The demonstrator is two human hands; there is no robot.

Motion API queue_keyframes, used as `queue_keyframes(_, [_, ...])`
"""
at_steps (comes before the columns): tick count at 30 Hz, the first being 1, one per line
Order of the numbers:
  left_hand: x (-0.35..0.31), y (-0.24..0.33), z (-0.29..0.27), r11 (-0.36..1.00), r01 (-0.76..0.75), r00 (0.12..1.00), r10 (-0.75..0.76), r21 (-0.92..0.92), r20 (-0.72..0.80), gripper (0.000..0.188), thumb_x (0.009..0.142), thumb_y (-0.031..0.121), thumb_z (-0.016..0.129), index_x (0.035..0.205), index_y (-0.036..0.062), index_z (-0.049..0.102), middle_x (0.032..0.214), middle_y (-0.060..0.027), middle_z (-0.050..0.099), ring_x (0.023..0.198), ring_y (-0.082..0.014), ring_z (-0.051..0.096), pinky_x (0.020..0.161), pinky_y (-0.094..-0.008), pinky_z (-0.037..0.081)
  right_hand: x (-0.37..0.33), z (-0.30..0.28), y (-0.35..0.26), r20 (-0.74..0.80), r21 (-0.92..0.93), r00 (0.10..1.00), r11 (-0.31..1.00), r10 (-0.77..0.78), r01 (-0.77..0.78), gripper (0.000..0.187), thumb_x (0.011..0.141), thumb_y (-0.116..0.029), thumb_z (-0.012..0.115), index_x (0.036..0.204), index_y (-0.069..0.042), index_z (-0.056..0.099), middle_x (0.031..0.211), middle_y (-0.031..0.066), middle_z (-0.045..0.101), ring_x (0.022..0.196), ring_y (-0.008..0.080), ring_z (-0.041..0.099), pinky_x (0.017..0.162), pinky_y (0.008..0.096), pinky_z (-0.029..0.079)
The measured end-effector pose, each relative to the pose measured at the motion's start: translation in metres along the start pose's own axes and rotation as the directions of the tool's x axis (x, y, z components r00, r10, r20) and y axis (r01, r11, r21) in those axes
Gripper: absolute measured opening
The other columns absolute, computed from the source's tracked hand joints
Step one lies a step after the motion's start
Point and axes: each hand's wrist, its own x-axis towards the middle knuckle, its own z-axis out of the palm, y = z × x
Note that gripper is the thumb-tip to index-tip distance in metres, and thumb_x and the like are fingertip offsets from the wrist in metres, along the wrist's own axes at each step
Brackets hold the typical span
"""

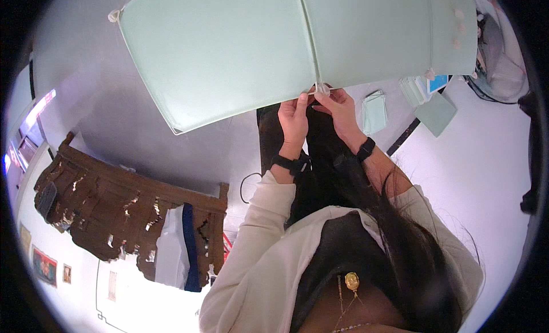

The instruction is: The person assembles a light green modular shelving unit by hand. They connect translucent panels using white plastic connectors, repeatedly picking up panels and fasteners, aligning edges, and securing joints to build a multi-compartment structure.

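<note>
Large pale green panels [223, 52] stand joined edge to edge in front of me. White plastic connectors sit at their corners, one connector [114, 16] at the far left and another [430, 74] at the right. At the near end of the seam between two panels is a white connector [323, 88]. My right hand [343, 111] pinches this connector between thumb and fingers. Close beside it, my left hand [294, 118] is closed on the panel's lower edge, thumb on top. Some of the fingers of both hands are hidden beneath the edge.
Small green panels [374, 113] lie stacked on the floor at right, with a loose square panel [437, 113] beyond them. A clear bag [497, 75] sits at the far right. Dark carved wooden furniture [114, 190] stands at left, with a white and a blue cloth [191, 247] over it.
</note>
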Motion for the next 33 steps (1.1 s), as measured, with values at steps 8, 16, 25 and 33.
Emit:
queue_keyframes(8, [-0.003, -0.009, 0.004, 0.998, -0.067, 0.996, 0.067, -0.011, -0.057, 0.021, 0.094, 0.006, 0.052, 0.110, -0.0076, 0.053, 0.103, -0.0126, 0.064, 0.092, -0.0165, 0.061, 0.080, -0.0318, 0.055, 0.010, -0.009, 0.006, 0.065, -0.036, 0.996, 0.998, -0.053, 0.056, 0.028, 0.080, -0.005, 0.070, 0.105, 0.004, 0.060, 0.098, 0.0078, 0.066, 0.087, 0.0132, 0.062, 0.079, 0.0275, 0.051])
queue_keyframes(16, [-0.007, -0.021, 0.004, 0.995, -0.053, 0.993, 0.062, 0.088, -0.103, 0.025, 0.095, 0.014, 0.051, 0.112, -0.0050, 0.051, 0.102, -0.0165, 0.065, 0.091, -0.0220, 0.065, 0.070, -0.0309, 0.058, 0.017, -0.020, 0.014, 0.059, -0.066, 0.998, 0.998, -0.015, 0.019, 0.028, 0.079, -0.002, 0.069, 0.105, 0.005, 0.059, 0.098, 0.0096, 0.066, 0.088, 0.0154, 0.063, 0.083, 0.0290, 0.050])
queue_keyframes(25, [-0.006, -0.033, 0.003, 0.998, -0.064, 0.986, 0.067, 0.024, -0.152, 0.020, 0.094, 0.009, 0.053, 0.107, -0.0059, 0.053, 0.097, -0.0146, 0.066, 0.086, -0.0187, 0.065, 0.069, -0.0297, 0.058, 0.017, -0.024, 0.013, 0.126, -0.069, 0.992, 0.997, -0.020, 0.029, 0.026, 0.082, -0.001, 0.065, 0.107, 0.005, 0.059, 0.102, 0.0115, 0.066, 0.092, 0.0169, 0.063, 0.085, 0.0307, 0.049])
queue_keyframes(33, [-0.004, -0.031, 0.001, 0.991, 0.041, 0.993, -0.054, -0.127, -0.102, 0.015, 0.089, 0.006, 0.062, 0.102, -0.0012, 0.062, 0.095, -0.0062, 0.067, 0.084, -0.0091, 0.059, 0.077, -0.0242, 0.048, 0.017, -0.035, 0.020, 0.153, -0.031, 0.988, 0.999, -0.004, 0.009, 0.027, 0.085, -0.005, 0.064, 0.109, 0.004, 0.057, 0.104, 0.0104, 0.064, 0.094, 0.0167, 0.061, 0.088, 0.0305, 0.048])
